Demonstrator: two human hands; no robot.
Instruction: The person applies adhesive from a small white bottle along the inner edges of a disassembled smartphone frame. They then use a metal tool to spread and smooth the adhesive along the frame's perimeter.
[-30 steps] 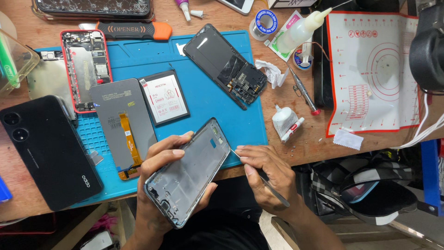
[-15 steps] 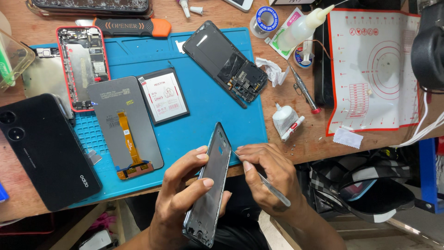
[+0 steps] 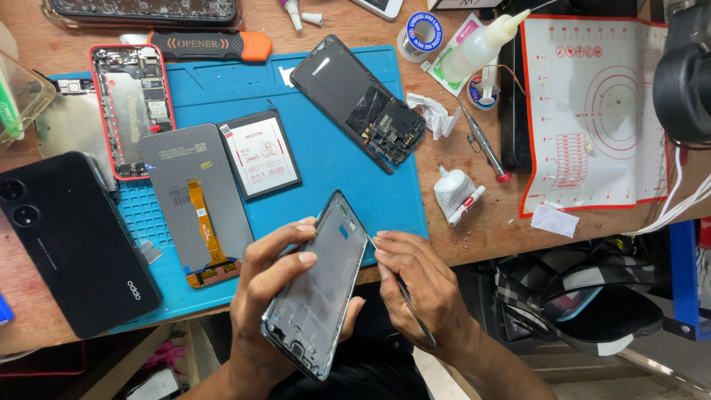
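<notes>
Hands [image 3: 355, 296] over mat edge, left [image 3: 278, 296] gripping tilted phone frame [image 3: 318, 285], right [image 3: 422, 285] pinching tweezers [image 3: 404, 296]

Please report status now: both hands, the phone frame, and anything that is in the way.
Left hand grips phone frame, tilted above the bench edge. Right hand holds thin metal tool, fingertips at the frame's right edge. Nothing between hands and frame; blue mat crowded behind.

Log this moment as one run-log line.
left hand: holds phone frame tilted | right hand: thin metal tool, fingertips at frame's edge | below: blue mat, wooden bench
</notes>
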